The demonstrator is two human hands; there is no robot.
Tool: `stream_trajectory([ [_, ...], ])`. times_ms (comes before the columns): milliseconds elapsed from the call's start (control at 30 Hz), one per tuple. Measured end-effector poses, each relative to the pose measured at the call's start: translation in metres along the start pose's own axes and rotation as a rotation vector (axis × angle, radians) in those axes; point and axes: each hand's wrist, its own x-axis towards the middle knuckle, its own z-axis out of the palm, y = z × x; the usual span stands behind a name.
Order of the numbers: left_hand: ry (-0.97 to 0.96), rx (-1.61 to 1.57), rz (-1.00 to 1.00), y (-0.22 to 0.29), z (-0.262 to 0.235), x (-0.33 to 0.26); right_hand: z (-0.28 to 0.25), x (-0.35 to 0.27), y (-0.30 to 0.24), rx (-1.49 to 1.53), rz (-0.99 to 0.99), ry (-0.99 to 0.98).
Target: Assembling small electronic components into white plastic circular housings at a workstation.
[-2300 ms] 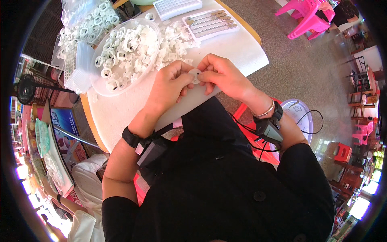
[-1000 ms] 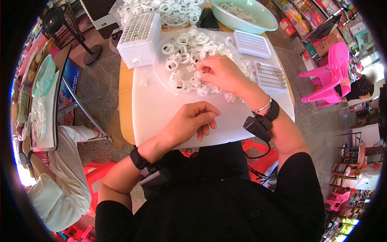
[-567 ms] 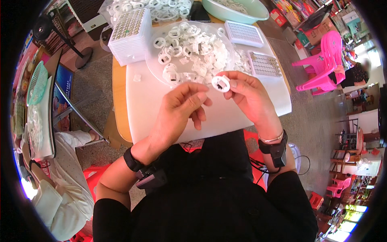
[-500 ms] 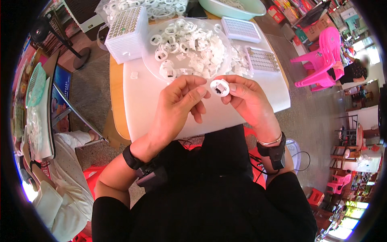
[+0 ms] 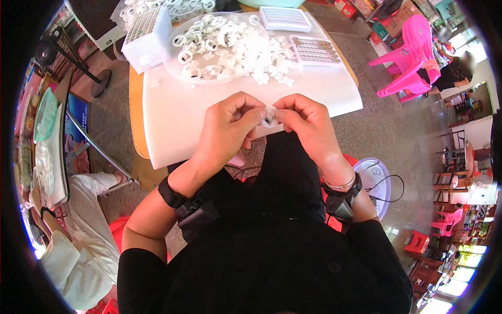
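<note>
Small white ring (image 5: pixel 270 118) is being pinched by both left hand (image 5: pixel 228 128) and right hand (image 5: pixel 309 128) near the counter (image 5: pixel 178 118) edge; any lettering's too tiny to be read.

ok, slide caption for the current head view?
Left hand and right hand pinch a small round white part by the near edge of a table, a heap of white parts beyond.

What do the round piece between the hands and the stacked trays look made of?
Round piece: probably plastic, judging by its pale, whitish rim; finish too small to judge. Stacked trays: likely thin moulded plastic, slightly glossy; pale, translucent-looking layered walls.
</note>
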Motion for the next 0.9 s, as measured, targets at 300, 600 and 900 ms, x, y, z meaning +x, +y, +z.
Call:
stream_trajectory([
  [300, -0.163, -0.252, 0.032, -0.015, 0.033, 0.014, -0.019, -0.015, 0.011, 0.319, 0.108, 0.098],
  [600, -0.186, -0.363, -0.048, -0.009, 0.018, 0.05, -0.126, 0.065, 0.055, -0.542, -0.246, 0.529],
  [900, -0.228, -0.385, -0.159, -0.021, 0.007, 0.062, -0.19, 0.164, 0.069, -0.627, -0.215, 0.516],
])
